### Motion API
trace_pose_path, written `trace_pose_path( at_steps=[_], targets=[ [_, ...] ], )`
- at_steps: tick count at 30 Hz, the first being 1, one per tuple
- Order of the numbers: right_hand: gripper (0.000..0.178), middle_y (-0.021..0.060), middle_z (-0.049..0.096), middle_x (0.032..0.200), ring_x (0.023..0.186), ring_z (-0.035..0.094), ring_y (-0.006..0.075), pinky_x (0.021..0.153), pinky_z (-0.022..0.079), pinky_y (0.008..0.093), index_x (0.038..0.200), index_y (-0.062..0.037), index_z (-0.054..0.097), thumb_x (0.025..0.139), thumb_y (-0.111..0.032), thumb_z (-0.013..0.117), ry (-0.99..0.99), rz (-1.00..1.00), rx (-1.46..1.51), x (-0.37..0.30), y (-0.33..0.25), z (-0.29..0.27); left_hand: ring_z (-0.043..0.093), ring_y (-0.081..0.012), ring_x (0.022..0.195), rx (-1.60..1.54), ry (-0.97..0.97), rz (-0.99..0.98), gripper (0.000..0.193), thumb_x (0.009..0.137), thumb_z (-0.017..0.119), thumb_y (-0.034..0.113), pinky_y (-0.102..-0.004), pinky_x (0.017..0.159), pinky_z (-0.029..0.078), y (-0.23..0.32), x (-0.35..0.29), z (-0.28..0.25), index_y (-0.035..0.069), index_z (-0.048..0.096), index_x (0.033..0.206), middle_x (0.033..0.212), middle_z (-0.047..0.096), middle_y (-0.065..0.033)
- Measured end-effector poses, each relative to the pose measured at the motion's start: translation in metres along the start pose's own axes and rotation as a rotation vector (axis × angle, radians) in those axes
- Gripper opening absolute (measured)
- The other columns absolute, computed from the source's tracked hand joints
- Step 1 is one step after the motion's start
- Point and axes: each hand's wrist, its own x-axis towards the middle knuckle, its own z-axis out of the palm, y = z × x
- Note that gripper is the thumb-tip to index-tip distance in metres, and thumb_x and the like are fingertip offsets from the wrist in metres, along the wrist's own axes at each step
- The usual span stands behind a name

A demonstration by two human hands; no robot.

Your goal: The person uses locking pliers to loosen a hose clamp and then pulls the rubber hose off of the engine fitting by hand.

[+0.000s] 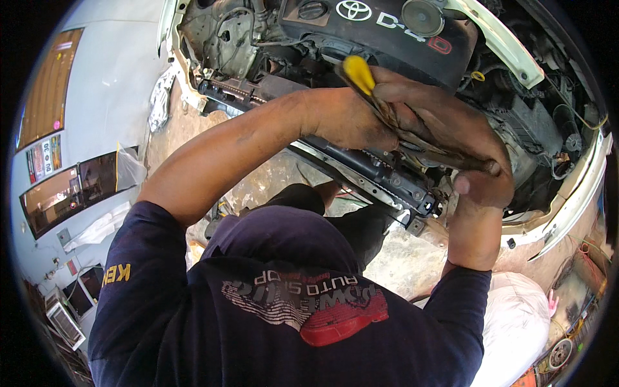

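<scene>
My left hand (353, 121) is closed, its arm bent in from the left, and its fingers are partly hidden. My right hand (445, 119) curls round from the right, its wrist bent and its fingers folded toward the left hand. Between them is a long, dark, grimy piece (445, 155) whose kind I cannot make out. A bright yellow rounded end (358, 75) sticks up beside the left hand; whether it belongs to the dark piece is unclear. Both hands are over the front of an open engine bay, above a black crossbar (380, 171).
A black engine cover (380, 42) with a round metal disc-like part (423, 17) on it lies ahead. White body edges (503, 42) frame the bay. A white covered bundle (516, 326) is at lower right. Loose parts, including a wheel-like disc (560, 354), lie nearby.
</scene>
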Motion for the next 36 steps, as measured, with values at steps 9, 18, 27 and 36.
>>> trace_pose_path(
  at_steps=[9,18,27,36],
  targets=[
    [0.075,0.0485,0.035,0.152,0.142,0.042,0.0579,0.122,0.022,0.0619,0.132,0.0181,0.055,0.08,-0.035,0.062,-0.057,-0.107,0.081,-0.013,0.003,-0.015,0.068,-0.0216,0.089,-0.239,0.058,-0.189,0.038,0.089,0.073,0.02,-0.0352,0.082,0.055,0.023,0.005,-0.007,0.007,0.069,0.124,0.098,0.074,-0.0105],
    [0.073,0.0499,0.033,0.151,0.145,0.04,0.0562,0.123,0.024,0.0588,0.132,0.0178,0.052,0.08,-0.032,0.064,-0.045,-0.136,0.092,-0.007,0.003,-0.011,0.068,-0.0202,0.092,-0.329,0.043,-0.237,0.037,0.087,0.076,0.017,-0.036,0.086,0.055,0.028,0.004,-0.012,0.006,0.071,0.123,0.103,0.075,-0.0098],
    [0.078,0.0511,0.028,0.153,0.148,0.033,0.0566,0.124,0.022,0.0569,0.135,0.0177,0.046,0.077,-0.031,0.065,0.007,-0.033,0.17,-0.01,-0.003,-0.004,0.069,-0.0227,0.092,-0.154,0.088,-0.187,0.028,0.086,0.077,0.02,-0.0358,0.089,0.055,0.006,0.003,0.004,0.004,0.074,0.108,0.101,0.074,-0.0112],
    [0.073,0.0499,0.032,0.152,0.146,0.037,0.0571,0.122,0.027,0.0556,0.132,0.0095,0.05,0.071,-0.029,0.065,0.028,-0.035,0.169,-0.004,0.004,-0.006,0.069,-0.0248,0.098,-0.13,0.095,-0.09,0.015,0.085,0.074,0.017,-0.0381,0.094,0.055,0.004,0.002,-0.006,0.007,0.074,0.095,0.109,0.074,-0.0082]
  ],
)
